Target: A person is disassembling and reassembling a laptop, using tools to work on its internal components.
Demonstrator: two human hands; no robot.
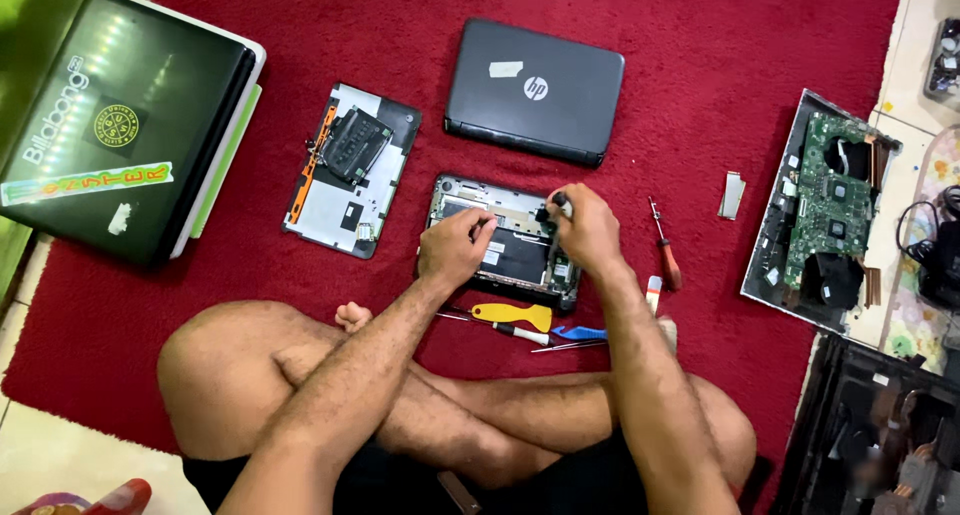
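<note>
While the opened laptop base [505, 237] lies at the centre of the frame on a red carpet [700, 85], the left hand [455, 247] rests curled on its near left part, its grip on nothing I can make out. The right hand [585, 230] pinches a small dark tool [560, 205] over the base's right side. Below lie a yellow pry tool [513, 314] and a blue pick [578, 332]; a red-handled screwdriver [665, 247] sits right. Above, a closed black laptop [533, 91]; far right, a green circuit board [830, 210] on pale floor tiles [915, 35].
</note>
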